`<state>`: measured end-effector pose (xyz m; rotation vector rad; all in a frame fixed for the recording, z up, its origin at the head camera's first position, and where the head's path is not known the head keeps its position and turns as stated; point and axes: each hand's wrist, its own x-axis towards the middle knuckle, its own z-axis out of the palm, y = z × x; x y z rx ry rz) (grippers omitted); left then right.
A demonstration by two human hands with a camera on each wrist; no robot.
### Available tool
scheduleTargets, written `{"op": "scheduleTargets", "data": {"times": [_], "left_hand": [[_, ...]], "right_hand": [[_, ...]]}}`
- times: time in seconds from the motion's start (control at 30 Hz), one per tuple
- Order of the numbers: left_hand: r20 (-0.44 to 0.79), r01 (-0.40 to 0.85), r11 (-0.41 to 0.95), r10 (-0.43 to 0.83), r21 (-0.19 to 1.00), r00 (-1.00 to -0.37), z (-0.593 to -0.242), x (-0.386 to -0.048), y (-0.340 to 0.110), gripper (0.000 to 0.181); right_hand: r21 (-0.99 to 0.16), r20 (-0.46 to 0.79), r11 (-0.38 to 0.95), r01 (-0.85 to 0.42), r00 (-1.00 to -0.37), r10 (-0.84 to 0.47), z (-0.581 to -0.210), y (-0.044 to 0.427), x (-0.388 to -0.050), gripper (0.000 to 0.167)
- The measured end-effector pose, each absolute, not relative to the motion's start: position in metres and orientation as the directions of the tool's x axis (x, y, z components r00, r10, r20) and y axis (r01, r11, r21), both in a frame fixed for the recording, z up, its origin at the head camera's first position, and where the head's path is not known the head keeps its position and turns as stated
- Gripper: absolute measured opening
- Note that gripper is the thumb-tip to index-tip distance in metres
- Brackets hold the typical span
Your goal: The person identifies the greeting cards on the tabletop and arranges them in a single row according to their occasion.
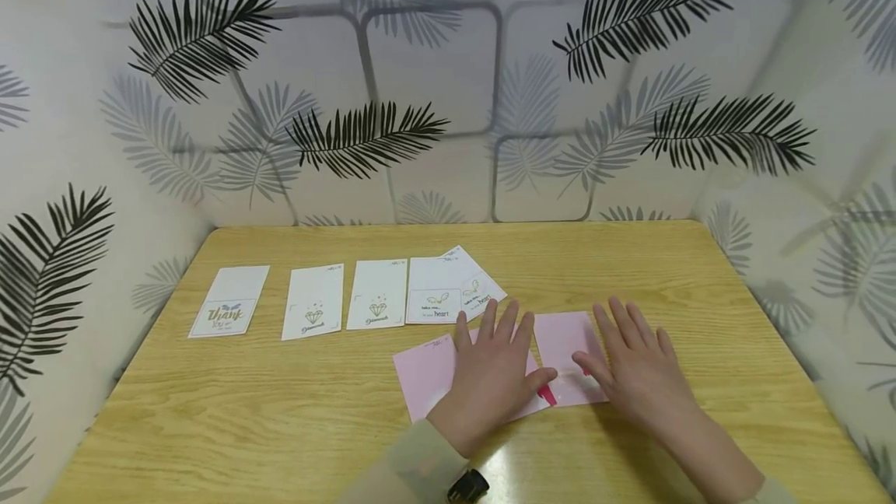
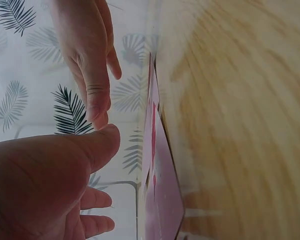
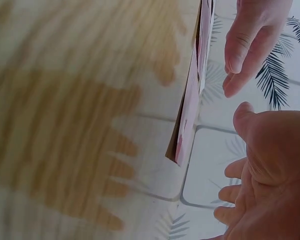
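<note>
Two pink cards lie side by side on the wooden table, the left pink card [image 1: 425, 370] tilted and the right pink card [image 1: 568, 337] nearly straight. Above the left one hovers my left hand [image 1: 493, 376], fingers spread, hiding much of its print. My right hand [image 1: 640, 364] is held over the right card's right edge, its fingers also spread and nothing in it. Both wrist views show a gap between the palms and the pink cards [image 2: 162, 185]. In the right wrist view the right hand [image 3: 275, 170] is well off the tabletop.
Along the back lie white cards: a "Thank you" card [image 1: 227, 302] at far left, two diamond cards [image 1: 313, 294], and two overlapping winged-heart cards [image 1: 432, 278]. The left heart card partly covers the other. Leaf-patterned curtains [image 1: 434, 84] stand behind the wooden table [image 1: 301, 403].
</note>
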<state>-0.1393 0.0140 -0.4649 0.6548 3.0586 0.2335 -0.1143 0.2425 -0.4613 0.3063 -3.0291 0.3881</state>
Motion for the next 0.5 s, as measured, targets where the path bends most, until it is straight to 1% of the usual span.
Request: {"op": "scheduleTargets", "data": {"times": [0.13, 0.5], "left_hand": [[0.022, 0.410, 0.897, 0.412, 0.163, -0.911, -0.468, -0.140, 0.016, 0.089], [0.016, 0.420, 0.895, 0.423, 0.147, -0.906, -0.471, -0.138, 0.022, 0.085]], "right_hand": [[-0.251, 0.091, 0.947, -0.203, -0.978, -0.186, -0.463, 0.248, -0.113, 0.082], [-0.230, 0.078, 0.951, -0.208, -0.978, -0.195, -0.468, 0.258, -0.111, 0.083]]}}
